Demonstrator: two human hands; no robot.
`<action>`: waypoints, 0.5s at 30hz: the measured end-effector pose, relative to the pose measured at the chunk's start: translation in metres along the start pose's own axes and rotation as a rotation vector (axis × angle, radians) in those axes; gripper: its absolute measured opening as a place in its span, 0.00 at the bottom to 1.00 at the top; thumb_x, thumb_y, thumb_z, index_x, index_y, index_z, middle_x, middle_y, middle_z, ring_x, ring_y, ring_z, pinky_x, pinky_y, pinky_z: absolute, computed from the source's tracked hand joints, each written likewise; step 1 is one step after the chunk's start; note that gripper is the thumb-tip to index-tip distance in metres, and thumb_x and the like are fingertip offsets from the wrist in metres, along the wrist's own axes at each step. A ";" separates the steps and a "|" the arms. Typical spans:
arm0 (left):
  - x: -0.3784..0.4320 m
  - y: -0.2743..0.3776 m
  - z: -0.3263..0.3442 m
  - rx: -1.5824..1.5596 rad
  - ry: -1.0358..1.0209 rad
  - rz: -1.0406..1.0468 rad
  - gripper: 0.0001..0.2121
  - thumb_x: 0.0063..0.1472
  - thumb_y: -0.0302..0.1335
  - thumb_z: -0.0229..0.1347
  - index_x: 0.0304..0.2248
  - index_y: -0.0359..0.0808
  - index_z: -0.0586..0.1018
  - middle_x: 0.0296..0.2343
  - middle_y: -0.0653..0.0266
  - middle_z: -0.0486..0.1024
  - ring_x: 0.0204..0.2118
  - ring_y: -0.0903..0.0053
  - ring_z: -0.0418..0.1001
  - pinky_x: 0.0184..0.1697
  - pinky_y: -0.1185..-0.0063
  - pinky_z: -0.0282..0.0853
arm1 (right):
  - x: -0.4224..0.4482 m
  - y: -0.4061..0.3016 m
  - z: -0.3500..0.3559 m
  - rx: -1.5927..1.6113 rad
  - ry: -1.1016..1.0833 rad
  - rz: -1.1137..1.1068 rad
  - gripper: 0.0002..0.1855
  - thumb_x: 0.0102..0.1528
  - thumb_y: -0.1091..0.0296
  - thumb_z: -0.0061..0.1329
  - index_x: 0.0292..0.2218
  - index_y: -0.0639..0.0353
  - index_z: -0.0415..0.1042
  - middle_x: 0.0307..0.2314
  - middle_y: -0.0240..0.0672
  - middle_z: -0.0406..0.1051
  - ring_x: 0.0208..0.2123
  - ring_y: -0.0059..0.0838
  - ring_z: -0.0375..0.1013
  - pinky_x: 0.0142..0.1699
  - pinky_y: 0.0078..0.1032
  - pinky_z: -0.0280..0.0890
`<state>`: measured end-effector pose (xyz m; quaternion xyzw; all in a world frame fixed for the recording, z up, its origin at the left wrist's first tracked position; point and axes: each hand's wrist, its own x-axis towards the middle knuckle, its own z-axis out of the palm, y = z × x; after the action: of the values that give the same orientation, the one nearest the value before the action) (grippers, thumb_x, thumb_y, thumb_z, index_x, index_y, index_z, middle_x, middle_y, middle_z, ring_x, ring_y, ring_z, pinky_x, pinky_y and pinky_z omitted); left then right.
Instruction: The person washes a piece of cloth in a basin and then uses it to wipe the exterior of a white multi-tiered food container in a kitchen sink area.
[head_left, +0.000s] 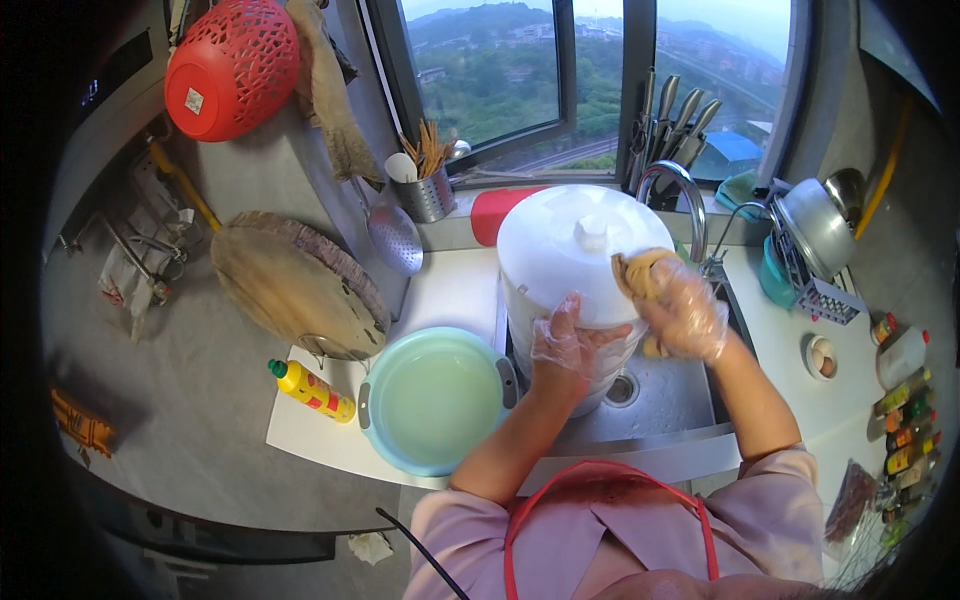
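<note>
A large white lidded container, probably plastic, stands in the stainless steel sink, a knob at the centre of its lid. My left hand, in a clear disposable glove, grips the container's near side just under the lid, thumb pointing up. In my right hand, gloved likewise, a bunched tan cloth is held against the right edge of the lid. Part of the cloth hangs below that hand. The curved faucet rises behind the cloth. The container's base is partly hidden by my left forearm.
Left of the sink sit a light-green basin of cloudy liquid and a yellow bottle. A round wooden chopping board leans at the wall. Knives stand by the window. Rightward are a metal pot, an egg bowl and several bottles.
</note>
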<state>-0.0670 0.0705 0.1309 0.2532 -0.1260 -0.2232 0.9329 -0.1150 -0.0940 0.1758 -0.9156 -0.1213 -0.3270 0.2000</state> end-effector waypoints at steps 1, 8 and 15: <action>0.002 -0.002 -0.005 -0.002 0.000 -0.010 0.22 0.55 0.32 0.48 0.47 0.29 0.61 0.42 0.54 0.65 0.42 0.63 0.68 0.38 0.64 0.73 | 0.003 0.002 -0.003 0.090 -0.047 0.240 0.21 0.46 0.65 0.48 0.40 0.65 0.63 0.33 0.46 0.68 0.36 0.39 0.69 0.42 0.30 0.63; 0.002 -0.001 -0.002 -0.091 -0.091 -0.146 0.28 0.56 0.43 0.48 0.52 0.39 0.55 0.49 0.58 0.60 0.51 0.59 0.60 0.45 0.57 0.64 | 0.002 0.082 -0.004 0.207 0.088 0.637 0.31 0.47 0.63 0.50 0.48 0.74 0.58 0.30 0.42 0.72 0.33 0.25 0.69 0.41 0.20 0.62; 0.004 -0.004 -0.038 -0.272 -0.249 -0.207 0.33 0.56 0.47 0.47 0.55 0.40 0.50 0.52 0.55 0.55 0.52 0.56 0.57 0.48 0.55 0.61 | 0.007 0.093 -0.003 0.205 0.099 0.617 0.20 0.46 0.70 0.50 0.40 0.71 0.65 0.31 0.40 0.71 0.32 0.25 0.69 0.39 0.21 0.63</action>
<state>-0.0513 0.0816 0.0975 0.1071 -0.1826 -0.3621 0.9078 -0.0784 -0.1776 0.1557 -0.8672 0.1394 -0.2812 0.3867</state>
